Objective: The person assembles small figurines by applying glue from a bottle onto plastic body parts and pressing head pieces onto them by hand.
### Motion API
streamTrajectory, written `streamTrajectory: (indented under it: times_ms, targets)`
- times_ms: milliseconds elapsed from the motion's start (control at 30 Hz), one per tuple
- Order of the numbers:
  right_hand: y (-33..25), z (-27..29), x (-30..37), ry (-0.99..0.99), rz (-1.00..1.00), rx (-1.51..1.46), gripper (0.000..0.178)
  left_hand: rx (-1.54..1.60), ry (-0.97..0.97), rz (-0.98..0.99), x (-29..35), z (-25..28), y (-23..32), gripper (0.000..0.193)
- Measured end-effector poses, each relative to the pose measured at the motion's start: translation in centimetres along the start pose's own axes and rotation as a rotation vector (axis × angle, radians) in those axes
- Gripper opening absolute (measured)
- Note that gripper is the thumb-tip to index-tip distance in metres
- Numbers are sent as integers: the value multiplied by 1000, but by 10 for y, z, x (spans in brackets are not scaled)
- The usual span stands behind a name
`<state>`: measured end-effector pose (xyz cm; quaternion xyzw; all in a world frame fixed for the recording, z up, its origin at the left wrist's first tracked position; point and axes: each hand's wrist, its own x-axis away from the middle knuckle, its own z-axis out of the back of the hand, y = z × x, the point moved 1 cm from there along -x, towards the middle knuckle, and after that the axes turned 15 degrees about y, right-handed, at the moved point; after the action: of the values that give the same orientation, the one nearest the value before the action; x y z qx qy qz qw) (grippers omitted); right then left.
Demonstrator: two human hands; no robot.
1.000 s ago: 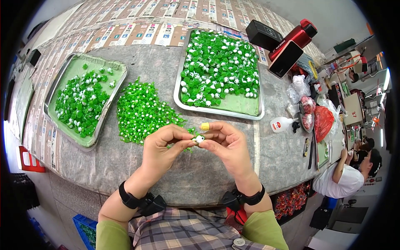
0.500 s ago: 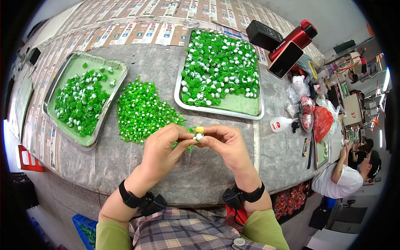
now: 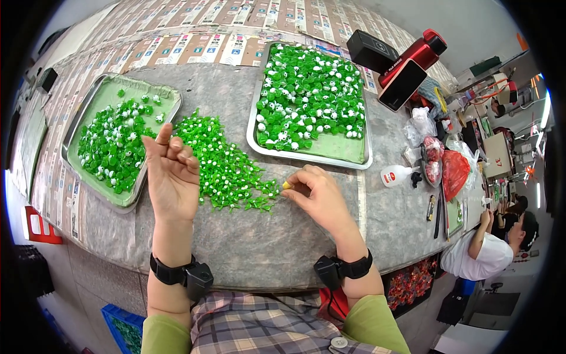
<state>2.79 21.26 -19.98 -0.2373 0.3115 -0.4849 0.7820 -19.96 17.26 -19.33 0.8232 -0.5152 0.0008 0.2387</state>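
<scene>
My left hand is raised with its palm up, beside the left tray and over the edge of the green pile. Its thumb and index finger are apart, the other fingers bent, and nothing shows in it. At the pile's right end, my right hand has its fingers curled, thumb and index tips close together; anything between them is too small to make out. Yellow tape wraps one fingertip. The pile consists of small green plastic pieces with white spots. Green pieces with white eyeball-like balls lie in the left tray.
A larger metal tray full of green and white pieces lies at the far middle. To the right are a white bottle, red plastic bag, phone, red flask and black box. A person in white sits farther right.
My hands have parted. The left hand has moved left and turned palm up; the small green-and-white piece no longer shows between my fingers. The right hand has shifted slightly right, beside the pile.
</scene>
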Motion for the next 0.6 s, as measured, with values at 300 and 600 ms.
streamTrajectory:
  times_ms: [300, 600]
  targets:
    - [-6, 1, 4, 73, 134, 90, 13, -890, -224, 42, 30, -5, -42, 16]
    - [-31, 33, 4, 282, 180, -104, 11, -999, -245, 188, 37, 2, -54, 13]
